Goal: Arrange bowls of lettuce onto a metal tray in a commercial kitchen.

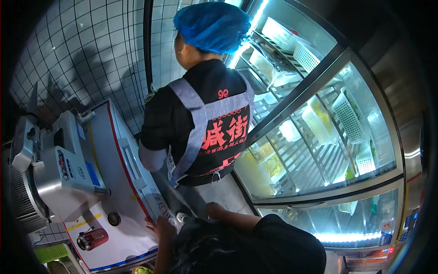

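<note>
My left hand (161, 228) is at the red-trimmed edge of a white chest freezer (133, 219), its fingers spread and seeming to rest on that edge. Held low in front of my body, my right hand (214, 210) has curled fingers; whether anything is inside them is hidden. On the freezer top lie a red vacuum flask (93, 239) on its side and a small round dark lid-like object (113, 219). Behind them stands a metal meat slicer (65, 185).
Just ahead, a co-worker (208, 113) in a blue hair cover and grey-strapped apron faces away. To the right, a lit glass-door display refrigerator (328, 190) holds white plastic baskets (347, 114) of food. A white tiled wall (102, 44) rises at left. Some greens (142, 270) show at the bottom.
</note>
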`<state>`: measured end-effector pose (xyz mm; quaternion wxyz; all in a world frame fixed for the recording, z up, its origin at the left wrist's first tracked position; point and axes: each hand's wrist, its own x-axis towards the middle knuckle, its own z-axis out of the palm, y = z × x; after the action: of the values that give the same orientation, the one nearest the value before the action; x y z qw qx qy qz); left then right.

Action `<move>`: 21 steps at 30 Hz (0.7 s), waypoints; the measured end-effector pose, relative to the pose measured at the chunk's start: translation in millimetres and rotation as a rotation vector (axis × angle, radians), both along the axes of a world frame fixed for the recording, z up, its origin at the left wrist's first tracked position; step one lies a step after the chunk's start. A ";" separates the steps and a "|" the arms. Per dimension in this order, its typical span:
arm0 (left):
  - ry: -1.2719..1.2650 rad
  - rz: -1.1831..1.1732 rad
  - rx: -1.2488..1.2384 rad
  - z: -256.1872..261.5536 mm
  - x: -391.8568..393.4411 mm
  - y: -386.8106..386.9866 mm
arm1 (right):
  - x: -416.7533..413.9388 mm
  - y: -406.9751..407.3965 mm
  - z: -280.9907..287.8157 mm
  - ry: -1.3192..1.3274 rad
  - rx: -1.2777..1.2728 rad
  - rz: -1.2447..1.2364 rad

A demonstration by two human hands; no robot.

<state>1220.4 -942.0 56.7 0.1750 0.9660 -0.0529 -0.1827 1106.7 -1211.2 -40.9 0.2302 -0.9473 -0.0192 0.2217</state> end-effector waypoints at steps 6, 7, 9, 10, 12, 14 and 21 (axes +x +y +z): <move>0.063 -0.030 -0.092 24.4 0.5 -0.3 | -42.4 -59.1 15.9 0.337 -0.019 -0.922; 0.056 -0.035 -0.091 26.0 -1.5 -2.4 | -51.7 -64.4 17.1 0.312 -0.057 -0.978; 0.008 -0.097 -0.040 25.0 -0.4 2.7 | -56.5 -62.6 18.0 0.284 -0.079 -1.046; 0.000 -0.106 -0.033 15.7 4.2 5.5 | -57.3 -60.7 17.2 0.255 -0.074 -1.105; 0.118 -0.208 0.106 -9.1 10.8 13.6 | -53.9 -46.0 22.4 0.236 -0.056 -1.160; 0.066 -0.207 0.101 -18.1 8.8 18.9 | -45.3 -34.0 24.9 0.241 0.023 -1.175; -0.047 0.056 -0.205 -11.7 7.2 6.3 | -27.7 -32.1 45.7 0.115 0.099 -0.994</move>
<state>1227.6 -935.7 45.0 0.2765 0.9482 -0.0486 -0.1488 1079.0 -1243.3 4.8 0.3536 -0.8160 0.4367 0.1357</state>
